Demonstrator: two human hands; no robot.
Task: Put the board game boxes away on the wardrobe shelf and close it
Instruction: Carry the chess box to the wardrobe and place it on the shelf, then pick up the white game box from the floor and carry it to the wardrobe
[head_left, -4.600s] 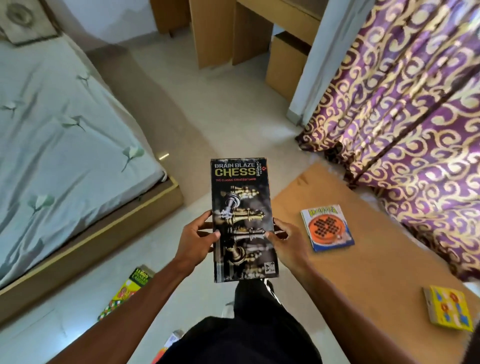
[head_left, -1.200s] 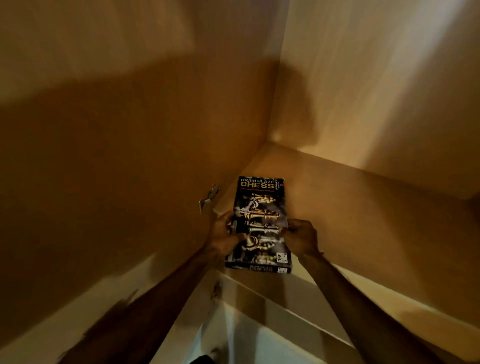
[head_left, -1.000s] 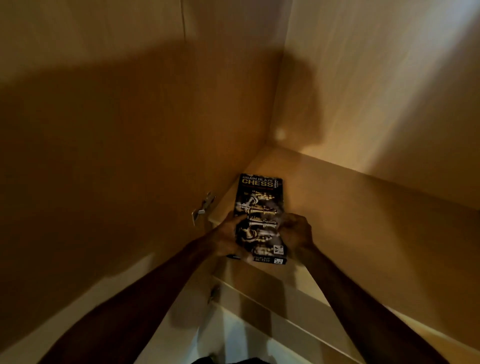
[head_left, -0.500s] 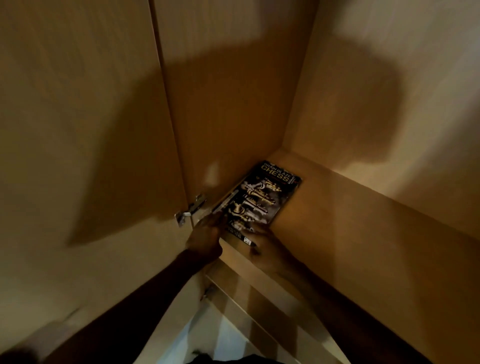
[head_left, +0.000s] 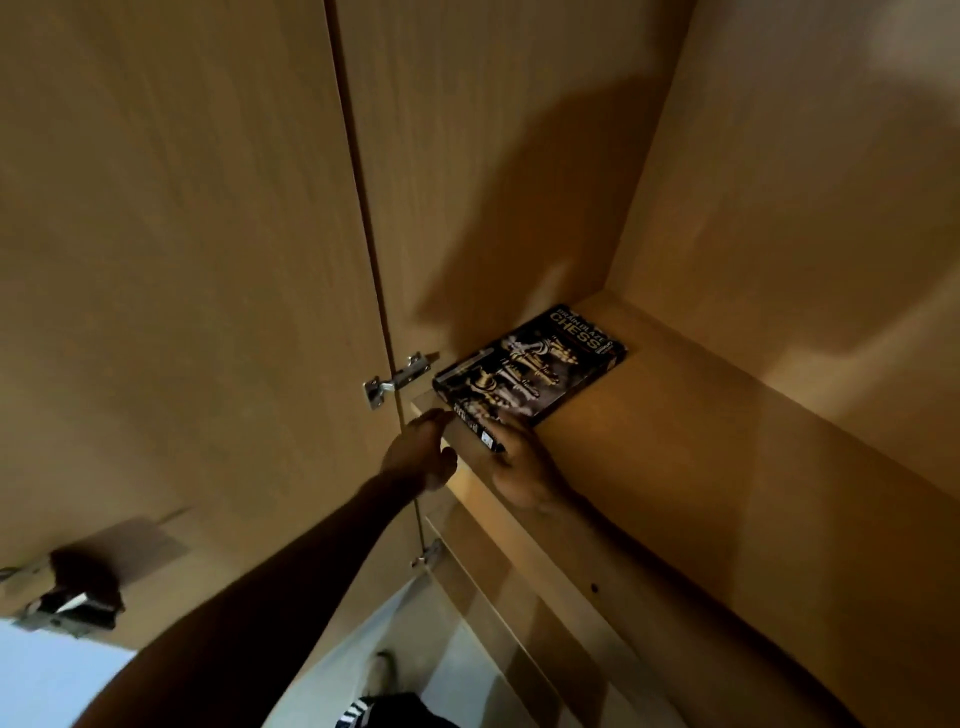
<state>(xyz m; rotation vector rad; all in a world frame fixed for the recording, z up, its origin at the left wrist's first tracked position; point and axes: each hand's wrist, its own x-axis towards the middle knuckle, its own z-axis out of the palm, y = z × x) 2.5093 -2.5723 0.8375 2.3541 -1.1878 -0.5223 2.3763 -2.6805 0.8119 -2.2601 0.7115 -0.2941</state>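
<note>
Head view: chess box (head_left: 530, 366) is lying flat on the shelf (head_left: 675, 467), sitting against the left wall close to the back corner. Right hand (head_left: 524, 467) is touching its near end, fingers mostly straight, so it looks like pushing, not pinching. Left hand (head_left: 421, 457) is hovering at the shelf's front edge beside the box, loosely curled, holding nothing. I'd say placing is wrapping up. Next: pulling both hands clear, fetching any other boxes. The door (head_left: 182, 260) is standing open, so closing comes last.
</note>
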